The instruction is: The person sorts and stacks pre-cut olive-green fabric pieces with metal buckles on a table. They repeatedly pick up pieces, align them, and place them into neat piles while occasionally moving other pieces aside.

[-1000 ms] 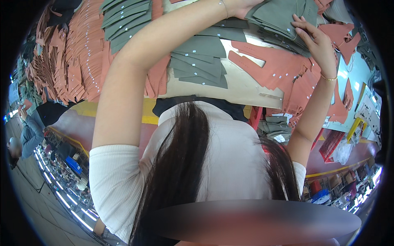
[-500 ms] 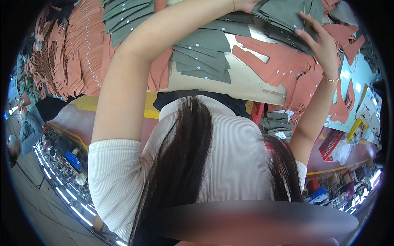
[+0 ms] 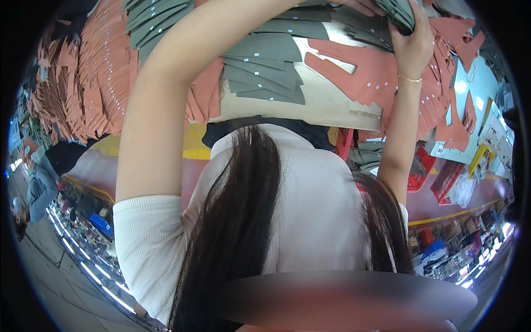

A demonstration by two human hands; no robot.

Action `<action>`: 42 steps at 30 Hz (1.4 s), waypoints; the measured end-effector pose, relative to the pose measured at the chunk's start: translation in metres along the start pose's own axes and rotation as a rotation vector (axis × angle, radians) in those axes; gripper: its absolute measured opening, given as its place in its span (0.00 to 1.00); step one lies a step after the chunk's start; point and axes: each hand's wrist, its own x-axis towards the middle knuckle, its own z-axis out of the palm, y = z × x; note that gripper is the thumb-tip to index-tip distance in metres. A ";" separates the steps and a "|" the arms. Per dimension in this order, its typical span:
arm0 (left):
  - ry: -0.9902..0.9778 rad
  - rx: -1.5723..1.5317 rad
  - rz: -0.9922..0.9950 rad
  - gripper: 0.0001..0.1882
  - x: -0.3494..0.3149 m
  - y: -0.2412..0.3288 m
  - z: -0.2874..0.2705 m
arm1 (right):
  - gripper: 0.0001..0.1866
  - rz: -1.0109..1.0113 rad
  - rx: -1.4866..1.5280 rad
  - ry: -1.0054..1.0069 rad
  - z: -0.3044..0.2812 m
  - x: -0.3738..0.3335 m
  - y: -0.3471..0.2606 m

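Note:
At the top of the view, my right hand [image 3: 415,44] is closed around a thick bundle of dark green cut pieces [image 3: 399,15], thumb on the near side. The bundle is tilted up off the table, its layered edge facing me. My left hand [image 3: 362,5] is cut off by the top edge; its visible fingers stretch out along the bundle's left side. Below the hands, more dark green pieces [image 3: 362,27] lie stacked. Coral cut pieces [image 3: 354,74] with small white stickers are spread just nearer to me.
Fanned green pieces [image 3: 263,66] lie on the pale table [image 3: 321,113]. Long rows of coral pieces [image 3: 99,66] cover the left. At right stand red plastic baskets [image 3: 447,182] and a light blue surface [image 3: 470,102]. A person [image 3: 41,188] is at the far left.
My right hand, earlier spread over the flat green stack, has moved left and closed on a bundle, now tilted up. The left hand has shifted right along it.

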 end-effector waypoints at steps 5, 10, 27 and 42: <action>0.172 -0.038 -0.025 0.36 -0.019 0.000 -0.008 | 0.32 0.438 0.364 0.153 -0.022 0.009 0.020; 0.249 0.153 -0.098 0.23 -0.061 -0.022 -0.024 | 0.34 0.533 0.430 0.510 -0.070 0.015 0.038; 0.527 0.904 0.016 0.38 0.007 -0.059 -0.013 | 0.24 0.611 0.877 0.919 -0.158 -0.026 0.029; 0.412 0.461 -0.242 0.13 0.025 -0.029 -0.032 | 0.28 0.633 0.969 0.854 -0.164 -0.039 0.010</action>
